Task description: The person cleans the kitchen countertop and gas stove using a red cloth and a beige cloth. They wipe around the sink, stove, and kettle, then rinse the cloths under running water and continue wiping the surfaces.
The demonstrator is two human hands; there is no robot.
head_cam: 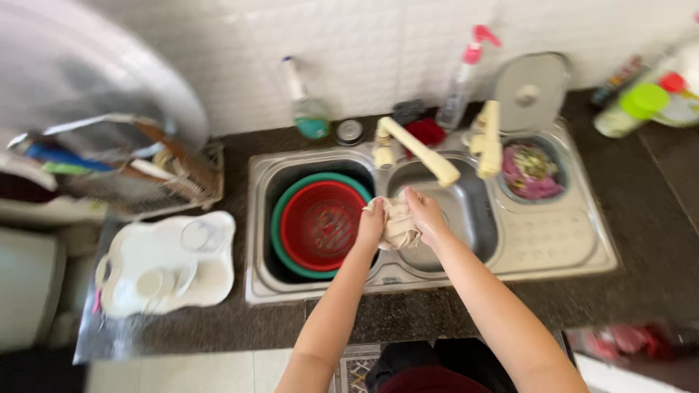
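The person is standing at the sink (pixel 568 240) and wringing a small beige cloth (pixel 397 225) between both hands, right over the ridge that divides the two basins. The left hand (pixel 371 225) is curling its fingers (pixel 376 209) tight around the cloth's near-left end; the right hand (pixel 426 215) is gripping the other end, its fingers (pixel 409 198) folded down over the bunched fabric. Neither hand is spread wide; both are closing narrowly on the cloth.

Just above the right fingers the cream faucet spout (pixel 422 151) is reaching out over the basin, close but not touching. Just left of the left fingers a red colander (pixel 320 225) is sitting inside a green bowl (pixel 275 225) in the left basin. Farther right of the right fingers, a small side basin is holding pink and green scraps (pixel 530 171), with a metal lid (pixel 530 91) propped behind it. Well off to the left of the hands, a white tray (pixel 211 280) with a glass (pixel 198 236) is lying on the dark counter.

The cloth looks soft, limp and light, probably wet, so it should be giving under any squeeze and sagging where unsupported. I'd judge it is best taken by its bunched ends, as both hands are doing, since a loose pinch in the middle would be letting it slip or drape.
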